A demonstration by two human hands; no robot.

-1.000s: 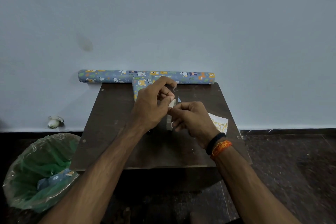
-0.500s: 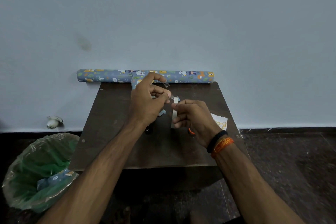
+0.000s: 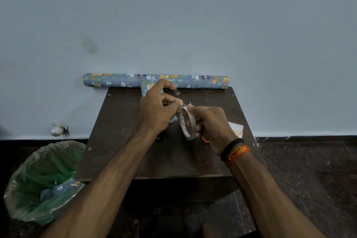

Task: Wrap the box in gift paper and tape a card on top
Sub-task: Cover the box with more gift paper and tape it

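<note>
Wrapped box (image 3: 145, 88) sits at the table's (image 3: 119, 141) far edge, touching the gift paper roll (image 3: 116, 80), mostly hidden behind our left hand (image 3: 157, 110). Left fingers pinch a tape strip end; a cut piece (image 3: 177, 92) clings to the forefinger. Right hand (image 3: 209, 123) curls round the tape roll (image 3: 187, 122). Card (image 3: 236, 129) lies just beyond the right wrist.

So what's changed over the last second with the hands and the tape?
The right hand has turned the tape roll so its ring faces the camera; the left hand still pinches at its top edge, a cut strip on its forefinger. Gift paper roll, card and bin unchanged.
</note>
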